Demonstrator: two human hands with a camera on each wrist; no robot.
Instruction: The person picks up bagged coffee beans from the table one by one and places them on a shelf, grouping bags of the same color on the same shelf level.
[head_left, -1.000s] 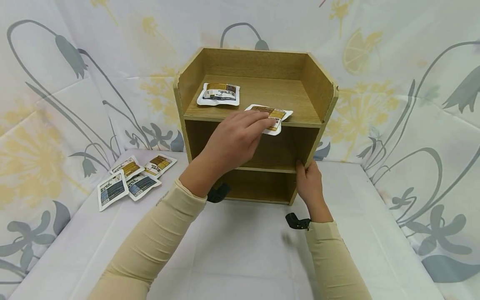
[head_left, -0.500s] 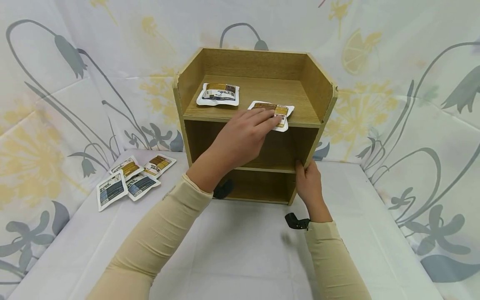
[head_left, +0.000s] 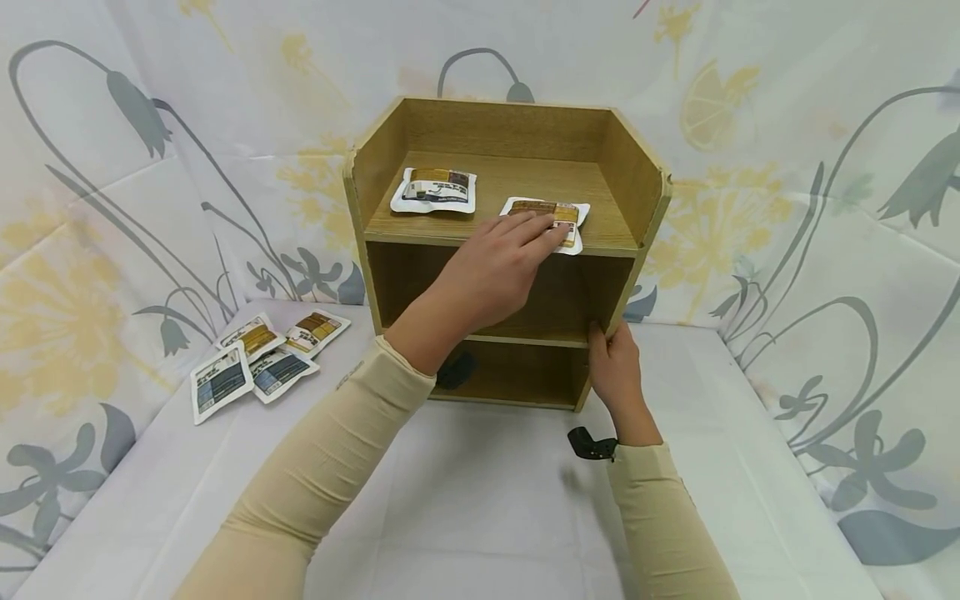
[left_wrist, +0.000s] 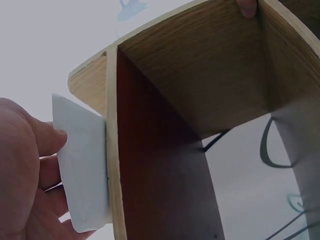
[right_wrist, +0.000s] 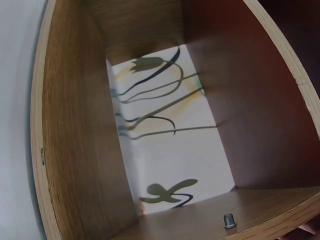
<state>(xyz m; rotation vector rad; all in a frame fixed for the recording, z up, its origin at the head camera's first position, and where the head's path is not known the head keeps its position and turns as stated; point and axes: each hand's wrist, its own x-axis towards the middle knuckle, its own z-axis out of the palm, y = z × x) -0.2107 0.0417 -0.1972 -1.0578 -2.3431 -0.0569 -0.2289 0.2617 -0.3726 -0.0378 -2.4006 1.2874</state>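
Observation:
A small wooden shelf unit (head_left: 502, 127) stands upright at the centre. My left hand (head_left: 497, 271) holds a white sealed pouch (head_left: 570, 214) with a brown and yellow label at the top shelf's front edge. In the left wrist view the pouch's white underside (left_wrist: 82, 165) lies against the board, the thumb at its near edge. Another pouch (head_left: 433, 192) lies on the top shelf's left side. My right hand (head_left: 618, 375) grips the unit's right side panel, thumb toward the inside. Only a bit of that hand's fingers (right_wrist: 305, 230) shows in the right wrist view.
Several similar pouches, some blue-labelled (head_left: 222, 382) and some yellow-labelled (head_left: 315, 331), overlap on the white tabletop (head_left: 465, 500) at the left. A patterned cloth (head_left: 750, 208) hangs behind and beside the unit. A small peg (right_wrist: 229, 220) sticks out inside the unit.
My left hand has moved slightly right and back, sliding the pouch farther onto the top shelf and flatter. The right hand keeps its grip on the side panel.

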